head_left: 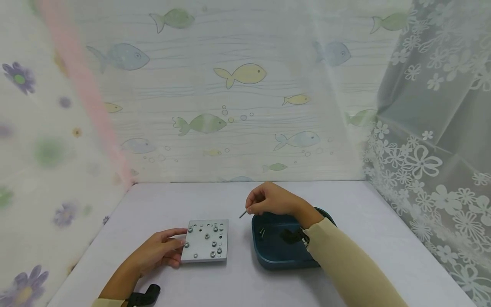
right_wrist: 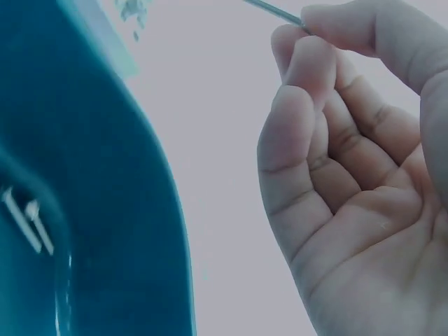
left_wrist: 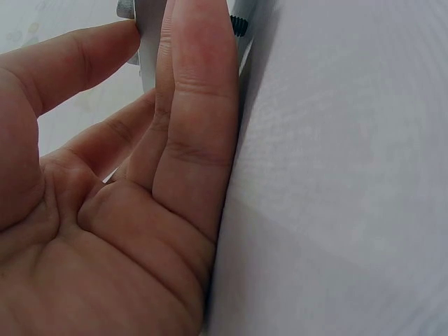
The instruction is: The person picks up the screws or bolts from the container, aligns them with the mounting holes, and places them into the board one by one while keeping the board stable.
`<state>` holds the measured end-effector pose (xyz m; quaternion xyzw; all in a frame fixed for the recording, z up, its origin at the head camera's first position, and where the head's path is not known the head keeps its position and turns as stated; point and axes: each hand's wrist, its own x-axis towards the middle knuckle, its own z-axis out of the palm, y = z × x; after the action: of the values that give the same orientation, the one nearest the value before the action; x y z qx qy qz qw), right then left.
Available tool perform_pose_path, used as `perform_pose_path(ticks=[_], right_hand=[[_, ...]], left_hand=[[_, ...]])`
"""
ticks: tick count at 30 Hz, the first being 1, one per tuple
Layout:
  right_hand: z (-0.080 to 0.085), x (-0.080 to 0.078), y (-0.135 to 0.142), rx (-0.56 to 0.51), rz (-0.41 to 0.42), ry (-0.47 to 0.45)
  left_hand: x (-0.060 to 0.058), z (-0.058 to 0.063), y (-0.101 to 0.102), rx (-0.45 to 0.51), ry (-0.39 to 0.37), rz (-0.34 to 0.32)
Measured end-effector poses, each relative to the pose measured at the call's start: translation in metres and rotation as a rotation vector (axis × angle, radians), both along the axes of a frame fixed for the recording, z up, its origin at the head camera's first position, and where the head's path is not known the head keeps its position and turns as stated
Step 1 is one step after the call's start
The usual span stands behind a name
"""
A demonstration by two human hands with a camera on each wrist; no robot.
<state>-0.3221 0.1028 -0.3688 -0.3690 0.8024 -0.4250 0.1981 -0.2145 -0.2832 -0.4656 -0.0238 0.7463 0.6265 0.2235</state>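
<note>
A square silver metal plate (head_left: 200, 244) lies on the table, with several socket-head screws and some bare holes in its top. My left hand (head_left: 161, 249) grips its left edge. In the left wrist view, a black screw thread (left_wrist: 240, 26) sticks out below the plate (left_wrist: 148, 52), and the hand's outer side rests on the table. My right hand (head_left: 274, 200) pinches a thin metal pin (head_left: 243, 214) between thumb and fingertips, above the far left rim of a dark blue tray (head_left: 268, 261). The right wrist view shows the pin's (right_wrist: 274, 11) far end cut off.
Inside the tray lie a few small screws or pins (head_left: 262, 232), near its left wall. A white cloth (head_left: 161, 204) covers the table. Fish-patterned curtain (head_left: 245, 140) hangs behind, and a lace curtain (head_left: 422, 192) borders the right side.
</note>
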Motion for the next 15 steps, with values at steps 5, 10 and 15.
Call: perform_pose_path(ticks=[5, 10, 15], right_hand=[[0.001, 0.001, -0.016, -0.032, -0.023, -0.005], [-0.001, 0.002, -0.033, -0.082, -0.021, -0.008], [-0.006, 0.004, -0.051, -0.120, -0.021, 0.002]], left_hand=[[-0.001, -0.001, -0.001, 0.008, 0.003, -0.012], [-0.002, -0.002, -0.001, 0.009, 0.009, -0.014], [-0.001, 0.000, -0.001, 0.010, 0.015, -0.016]])
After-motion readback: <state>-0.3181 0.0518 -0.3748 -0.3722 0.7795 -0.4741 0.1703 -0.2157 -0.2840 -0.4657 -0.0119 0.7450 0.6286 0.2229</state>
